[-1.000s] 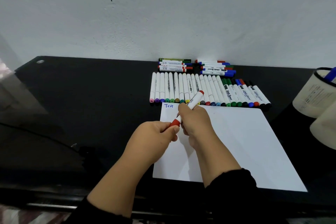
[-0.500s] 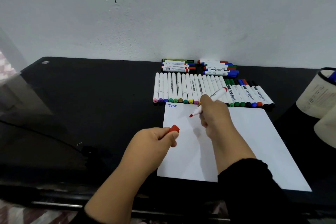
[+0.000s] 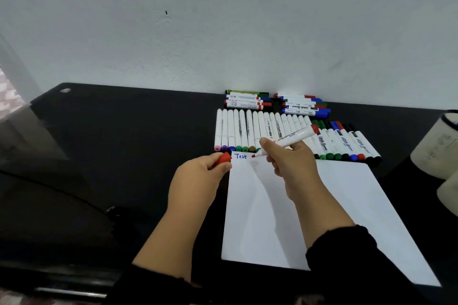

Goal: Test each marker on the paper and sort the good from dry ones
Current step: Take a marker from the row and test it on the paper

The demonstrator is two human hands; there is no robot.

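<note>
Since the earlier frame the right hand (image 3: 288, 156) has carried the uncapped red marker (image 3: 287, 140) toward 11 o'clock, so its tip now sits at the top left corner of the paper (image 3: 347, 205), just right of the blue word "Test" (image 3: 241, 156); whether the tip touches the sheet cannot be told; the left hand (image 3: 198, 176) has shifted toward 12 o'clock to the paper's left edge.

Grip state: the right hand's fingers curl round the marker barrel, red end cap pointing toward 2 o'clock; the left hand pinches the red cap (image 3: 224, 158) between thumb and fingers.

Surroundings: at 12 o'clock from the paper lies a row of markers (image 3: 238, 131), side by side, coloured ends toward the sheet; the right hand and held marker hide the middle of this row; beyond the row, against the wall (image 3: 223, 20), lie two small stacks of markers (image 3: 247, 101) placed crosswise.

Containers: at 3 o'clock stand two pale cups (image 3: 436, 148), cut off by the frame edge; contents cannot be told.

Surface: a glossy black table (image 3: 124, 143); a dark cable (image 3: 49, 188) crosses it at 9 o'clock.
</note>
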